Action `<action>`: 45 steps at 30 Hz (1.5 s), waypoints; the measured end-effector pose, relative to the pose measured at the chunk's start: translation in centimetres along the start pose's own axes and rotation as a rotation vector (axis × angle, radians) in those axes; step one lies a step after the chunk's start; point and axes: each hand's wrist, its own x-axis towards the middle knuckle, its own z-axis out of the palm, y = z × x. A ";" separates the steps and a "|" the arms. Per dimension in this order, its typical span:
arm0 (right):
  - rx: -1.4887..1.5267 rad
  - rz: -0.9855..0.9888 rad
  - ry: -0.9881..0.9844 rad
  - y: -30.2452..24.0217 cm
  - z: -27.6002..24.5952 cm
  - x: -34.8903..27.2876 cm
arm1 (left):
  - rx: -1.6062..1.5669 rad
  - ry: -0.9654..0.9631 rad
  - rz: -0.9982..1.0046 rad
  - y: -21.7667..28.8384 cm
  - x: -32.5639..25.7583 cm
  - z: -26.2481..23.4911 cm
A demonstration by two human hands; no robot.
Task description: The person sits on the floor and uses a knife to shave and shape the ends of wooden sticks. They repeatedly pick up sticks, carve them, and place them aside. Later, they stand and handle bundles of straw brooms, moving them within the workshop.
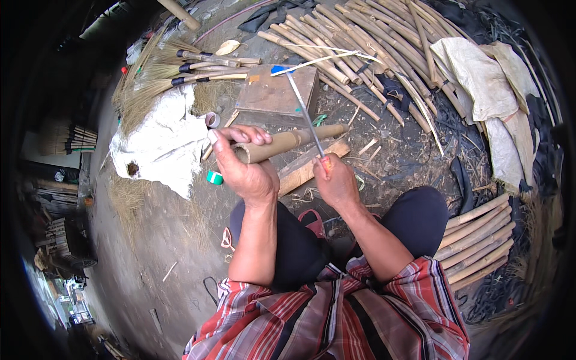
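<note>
My left hand (247,165) is closed around the near-left end of a hollow bamboo tube (285,144), thumb up and fingers bent over it. The tube points away to the right, its open end beside my palm. In my right fist (338,183) is the red-orange handle of a long, narrow-bladed tool, whose blade (305,111) points up and away across the bamboo. I cannot tell whether it is a saw or a knife. Below the tube, a split wooden block (312,168) lies on the ground between my hands.
Ahead stands a low wooden box (279,93) with a blue object (281,70) on it. Bamboo poles (360,45) are piled at far right, shorter ones (477,240) at near right. Straw brooms (156,81) and a white sack (159,138) lie left, near green tape (214,177).
</note>
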 end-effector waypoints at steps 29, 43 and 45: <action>0.110 -0.108 0.086 -1.5 -2.2 -0.7 | -0.075 0.014 -0.106 -0.5 -0.4 1.1; 0.001 0.026 0.075 -0.4 -2.4 -0.3 | -0.114 0.088 -0.032 -0.6 0.3 0.9; 0.121 -0.079 0.070 -0.5 -2.4 -0.4 | -0.119 0.144 -0.038 -0.6 0.2 0.8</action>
